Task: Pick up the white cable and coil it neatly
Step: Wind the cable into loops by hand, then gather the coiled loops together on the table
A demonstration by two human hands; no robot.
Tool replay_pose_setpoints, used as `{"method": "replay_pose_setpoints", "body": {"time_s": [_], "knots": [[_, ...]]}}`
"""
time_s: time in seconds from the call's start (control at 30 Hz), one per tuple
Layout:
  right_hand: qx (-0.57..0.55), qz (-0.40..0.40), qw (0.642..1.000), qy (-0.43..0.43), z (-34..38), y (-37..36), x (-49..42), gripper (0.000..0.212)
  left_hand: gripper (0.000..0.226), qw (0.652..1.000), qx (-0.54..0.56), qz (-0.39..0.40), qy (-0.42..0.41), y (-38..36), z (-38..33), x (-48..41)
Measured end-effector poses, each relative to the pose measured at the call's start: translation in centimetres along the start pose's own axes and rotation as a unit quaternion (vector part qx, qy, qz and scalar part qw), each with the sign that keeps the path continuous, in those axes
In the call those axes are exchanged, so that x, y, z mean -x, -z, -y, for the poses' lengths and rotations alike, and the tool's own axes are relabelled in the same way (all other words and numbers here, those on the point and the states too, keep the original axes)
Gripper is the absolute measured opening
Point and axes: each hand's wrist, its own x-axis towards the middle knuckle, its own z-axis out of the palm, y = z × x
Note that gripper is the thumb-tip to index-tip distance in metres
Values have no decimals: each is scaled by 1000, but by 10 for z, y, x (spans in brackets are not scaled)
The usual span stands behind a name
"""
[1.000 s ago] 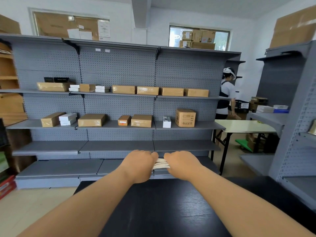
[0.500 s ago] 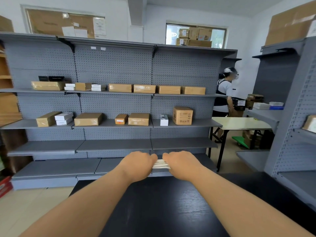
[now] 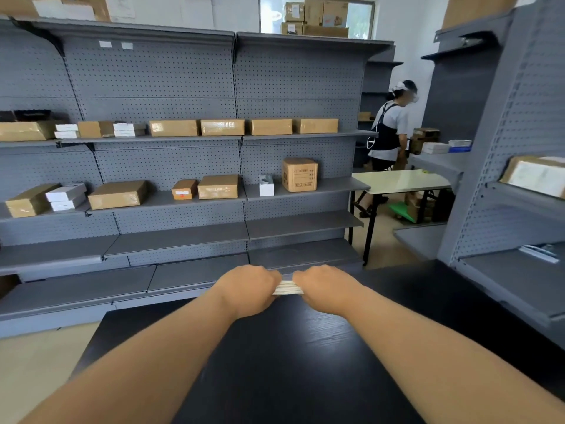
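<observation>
The cable (image 3: 287, 288) sits between the left hand (image 3: 247, 290) and right hand (image 3: 325, 287), over the table's (image 3: 275, 362) far edge. Behind stands shelving (image 3: 183, 87) holding boxes (image 3: 218, 187); right of it, a person (image 3: 388, 130).

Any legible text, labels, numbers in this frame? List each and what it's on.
Nothing is legible.
Tall cardboard box: printed lines and handling symbols, too blurred to read.
Small box: orange label, too small to read.
White tags on the top shelf: too small to read.
White cable: no print visible.

Grey pegboard shelving (image 3: 299, 81) holding cardboard boxes (image 3: 222, 127) lines the room, a pale table (image 3: 397, 180) and window (image 3: 360, 16) beyond.
</observation>
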Motion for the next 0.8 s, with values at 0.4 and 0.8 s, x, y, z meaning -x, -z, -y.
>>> {"method": "replay_pose_setpoints", "body": {"time_s": [0.4, 0.8], "knots": [[-26, 18, 999, -40, -79, -68, 38, 32, 26, 999, 23, 15, -44, -46, -82, -74], [-217, 58, 942, -248, -225, -158, 108, 46, 22, 996, 52, 67, -7, -95, -145, -170]]}}
